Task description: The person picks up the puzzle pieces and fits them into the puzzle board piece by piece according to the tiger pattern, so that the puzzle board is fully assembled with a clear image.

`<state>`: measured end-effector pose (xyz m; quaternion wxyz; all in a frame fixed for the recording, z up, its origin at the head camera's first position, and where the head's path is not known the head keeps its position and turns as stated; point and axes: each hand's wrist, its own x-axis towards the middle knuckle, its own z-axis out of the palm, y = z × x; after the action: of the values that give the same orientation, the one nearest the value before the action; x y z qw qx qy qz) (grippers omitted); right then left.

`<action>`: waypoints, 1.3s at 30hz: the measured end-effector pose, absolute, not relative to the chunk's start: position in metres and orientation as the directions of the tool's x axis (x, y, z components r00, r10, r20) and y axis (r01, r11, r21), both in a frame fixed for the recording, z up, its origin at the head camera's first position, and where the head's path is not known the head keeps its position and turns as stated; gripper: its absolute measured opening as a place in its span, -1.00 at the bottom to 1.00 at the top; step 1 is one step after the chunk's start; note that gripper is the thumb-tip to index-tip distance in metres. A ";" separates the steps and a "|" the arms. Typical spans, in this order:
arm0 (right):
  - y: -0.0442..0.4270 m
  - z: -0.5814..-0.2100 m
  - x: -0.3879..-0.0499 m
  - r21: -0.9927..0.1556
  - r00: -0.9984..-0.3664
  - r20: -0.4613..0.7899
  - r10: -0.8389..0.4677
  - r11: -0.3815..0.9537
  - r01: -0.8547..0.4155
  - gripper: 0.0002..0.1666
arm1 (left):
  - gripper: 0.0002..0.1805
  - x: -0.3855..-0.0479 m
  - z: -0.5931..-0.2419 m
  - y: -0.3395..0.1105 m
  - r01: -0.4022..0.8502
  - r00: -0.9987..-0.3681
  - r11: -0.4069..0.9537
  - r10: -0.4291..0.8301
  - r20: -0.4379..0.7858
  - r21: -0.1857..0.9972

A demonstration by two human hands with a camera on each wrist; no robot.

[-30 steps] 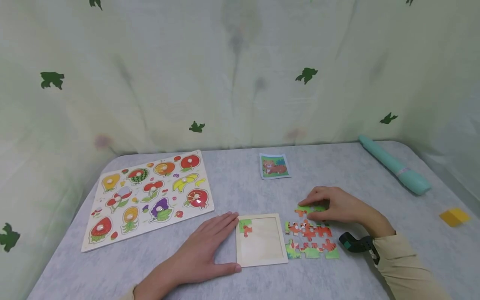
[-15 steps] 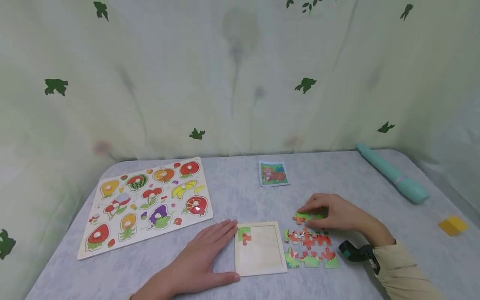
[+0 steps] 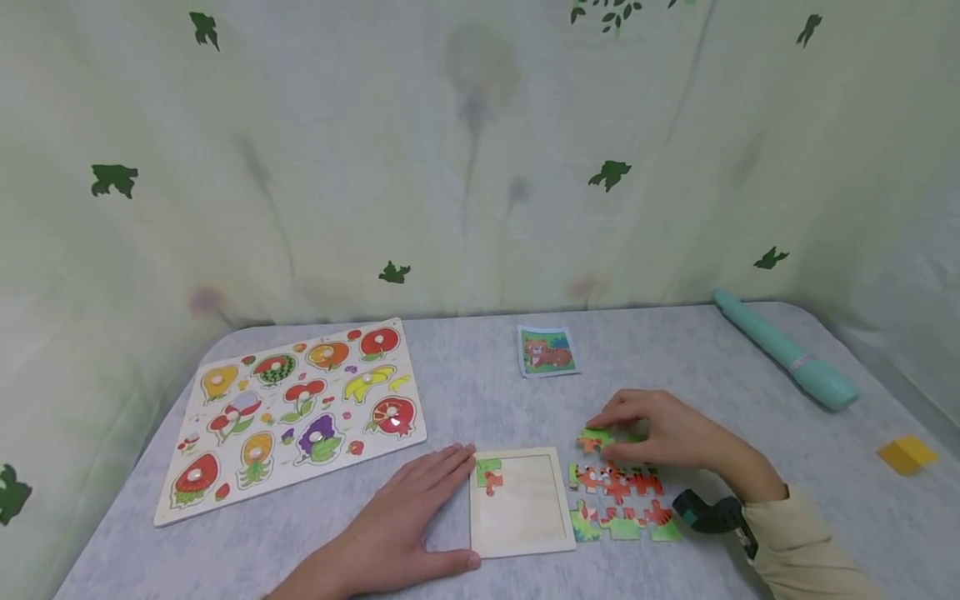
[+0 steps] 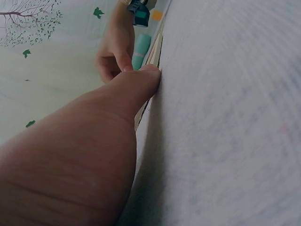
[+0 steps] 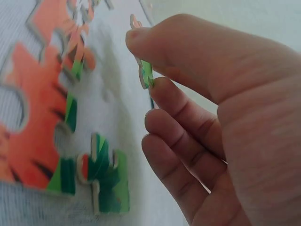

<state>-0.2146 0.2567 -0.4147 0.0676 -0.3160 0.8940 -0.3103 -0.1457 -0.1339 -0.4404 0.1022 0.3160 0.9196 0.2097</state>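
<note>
Grey desk (image 3: 465,383), pale curtain (image 3: 480,183): right hand (image 3: 663,429) pinches a puzzle piece (image 3: 592,437) right of the wooden tray (image 3: 525,517); left hand (image 3: 405,517), fingers straight, rests by its left edge. I judge this pickup; placing needs leftward carrying.

The person's right sleeve (image 3: 810,546) is beige, its fabric creased in soft folds. By its cuff (image 3: 771,495) sits a black, round-edged wrist camera (image 3: 708,515) on a dark strap (image 3: 749,535), marked with a small green rectangle (image 4: 140,15).
</note>
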 end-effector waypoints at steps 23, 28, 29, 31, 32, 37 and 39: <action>0.229 -0.412 -0.203 -0.613 -0.763 0.201 -0.614 0.529 -0.587 -0.71 | 0.14 -0.145 -0.441 -0.133 0.517 -0.780 0.720 0.619 -0.092 0.463; 0.225 -0.412 -0.202 -0.615 -0.759 0.204 -0.618 0.522 -0.591 -0.69 | 0.14 -0.146 -0.440 -0.132 0.517 -0.780 0.725 0.618 -0.098 0.455; 0.224 -0.412 -0.202 -0.616 -0.760 0.204 -0.617 0.523 -0.590 -0.69 | 0.14 -0.146 -0.440 -0.132 0.517 -0.780 0.725 0.618 -0.098 0.454; 0.222 -0.413 -0.202 -0.616 -0.761 0.206 -0.615 0.522 -0.589 -0.68 | 0.14 -0.146 -0.440 -0.132 0.520 -0.779 0.723 0.619 -0.094 0.454; 0.221 -0.413 -0.201 -0.616 -0.763 0.207 -0.613 0.524 -0.588 -0.68 | 0.14 -0.146 -0.440 -0.133 0.522 -0.779 0.722 0.621 -0.090 0.454; 0.216 -0.413 -0.200 -0.604 -0.771 0.208 -0.601 0.541 -0.585 -0.67 | 0.14 -0.146 -0.440 -0.133 0.527 -0.778 0.719 0.622 -0.083 0.453; 0.213 -0.414 -0.199 -0.600 -0.774 0.207 -0.598 0.548 -0.583 -0.67 | 0.14 -0.146 -0.439 -0.133 0.524 -0.779 0.720 0.622 -0.087 0.454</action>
<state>-0.1991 0.2134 -0.4140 0.0106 -0.3357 0.8797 -0.3367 -0.1459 -0.1326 -0.4391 0.1175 0.3113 0.9200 0.2073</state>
